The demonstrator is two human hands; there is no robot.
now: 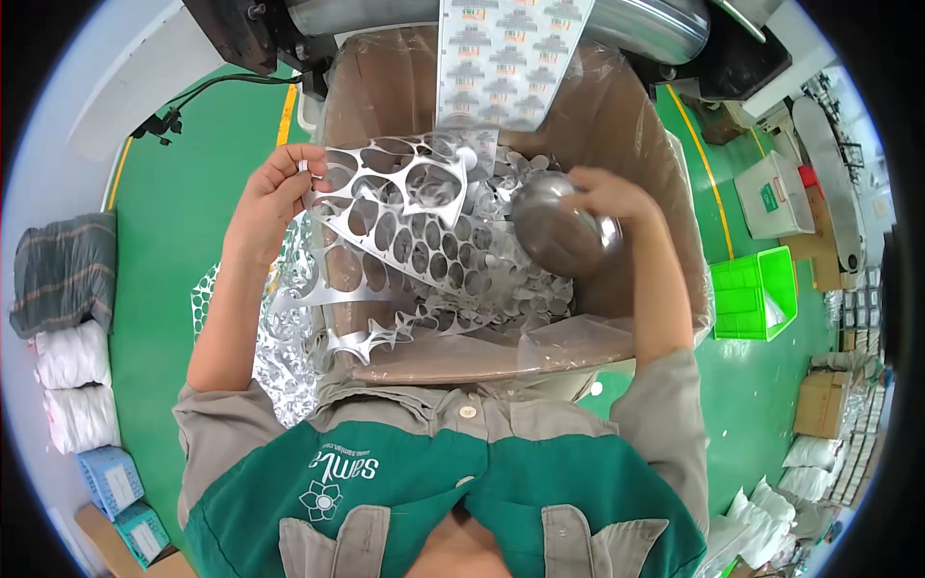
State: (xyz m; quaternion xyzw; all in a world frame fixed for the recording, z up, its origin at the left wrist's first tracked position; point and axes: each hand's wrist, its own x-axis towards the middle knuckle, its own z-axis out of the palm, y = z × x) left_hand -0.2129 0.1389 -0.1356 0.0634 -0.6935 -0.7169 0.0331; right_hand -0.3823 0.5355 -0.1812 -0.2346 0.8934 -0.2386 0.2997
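My left hand (281, 197) pinches the edge of a silvery-white scrap sheet (393, 188) punched with round holes. The sheet spreads over the left part of a brown bin (665, 279) with a clear plastic liner. On the right, my right hand (612, 197) grips the rim of a shiny metal bowl (554, 226); both are somewhat blurred. Loose round silvery discs (544, 289) lie in the bin beneath the bowl. Another punched sheet (434, 252) rests among them. Whether the bowl contains anything, I cannot make out.
A strip of printed foil (511, 63) hangs from a machine with a metal roller (650, 29) over the bin's far side. Silvery scrap (286, 356) is heaped left of the bin. A bright green crate (756, 294) stands on the green floor at right.
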